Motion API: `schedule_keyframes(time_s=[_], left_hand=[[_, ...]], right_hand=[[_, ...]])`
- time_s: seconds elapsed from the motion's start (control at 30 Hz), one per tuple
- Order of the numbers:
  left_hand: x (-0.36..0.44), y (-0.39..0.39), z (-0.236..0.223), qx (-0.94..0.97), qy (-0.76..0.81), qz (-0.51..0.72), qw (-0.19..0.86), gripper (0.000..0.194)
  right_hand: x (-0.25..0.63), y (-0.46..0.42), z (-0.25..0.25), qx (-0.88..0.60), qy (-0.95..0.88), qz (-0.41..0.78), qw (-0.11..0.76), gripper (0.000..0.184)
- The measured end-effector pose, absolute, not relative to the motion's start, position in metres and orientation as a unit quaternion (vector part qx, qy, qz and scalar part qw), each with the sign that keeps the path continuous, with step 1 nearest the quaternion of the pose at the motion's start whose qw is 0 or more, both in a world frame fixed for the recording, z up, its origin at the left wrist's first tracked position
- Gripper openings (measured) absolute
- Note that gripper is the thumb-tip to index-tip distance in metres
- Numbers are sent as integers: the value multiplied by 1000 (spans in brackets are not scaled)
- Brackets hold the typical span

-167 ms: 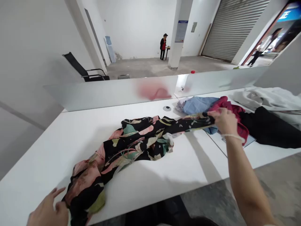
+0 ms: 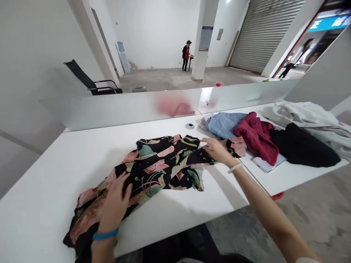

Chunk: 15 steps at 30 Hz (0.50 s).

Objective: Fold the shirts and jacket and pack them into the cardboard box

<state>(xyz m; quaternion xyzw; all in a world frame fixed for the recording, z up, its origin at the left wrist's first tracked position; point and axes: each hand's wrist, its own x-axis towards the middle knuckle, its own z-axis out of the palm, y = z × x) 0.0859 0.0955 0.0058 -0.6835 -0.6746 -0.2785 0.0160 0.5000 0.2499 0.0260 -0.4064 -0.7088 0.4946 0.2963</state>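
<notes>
Floral-print garment (image 2: 153, 157) lies across the white table (image 2: 49, 171), its long axis running diagonally from the near left edge to the far right. A narrow, sleeve-like length points right and ends in a pinkish band (image 2: 238, 147) just beside a pile of clothes; the lower left end, dark and bunched, reaches toward the near edge of the table.

Along the table's far side stands a frosted divider (image 2: 123, 111), with a round fitting (image 2: 189, 126) set in the tabletop before it. On the right lie a blue cloth (image 2: 226, 123), a dark red checked cloth (image 2: 253, 133), a black cloth (image 2: 304, 148) and a pale grey cloth (image 2: 304, 112); a flat, thin panel (image 2: 268, 163) shows partly beneath the red one. Beyond are a black chair (image 2: 82, 78), a square pillar (image 2: 203, 44), a roller shutter (image 2: 265, 33) and a person (image 2: 185, 55) beside a small table.

The left hand (image 2: 116, 201), blurred, extends away from the body over the garment's left part, fingers spread; whether it presses the fabric cannot be told. The right hand (image 2: 218, 150) reaches in from the right across the sleeve-like length, fingers extended leftward; whether they pinch cloth cannot be told.
</notes>
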Motion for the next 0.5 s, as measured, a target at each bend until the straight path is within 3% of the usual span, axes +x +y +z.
schedule_keyframes(time_s=[0.17, 0.3, 0.4, 0.5], left_hand=[[138, 170, -3, -767, -627, -138, -2, 47], [123, 197, 8, -723, -687, -47, -53, 32], [78, 199, 15, -650, -728, -172, -131, 28], [11, 178, 16, -433, -813, -347, -179, 38]], right_hand=[[440, 252, -11, -424, -895, 92, 105, 20], [461, 250, -8, -474, -877, -22, 79, 16], [502, 242, 4, -531, -839, -57, 104, 16], [548, 221, 12, -588, -798, -75, 109, 17]])
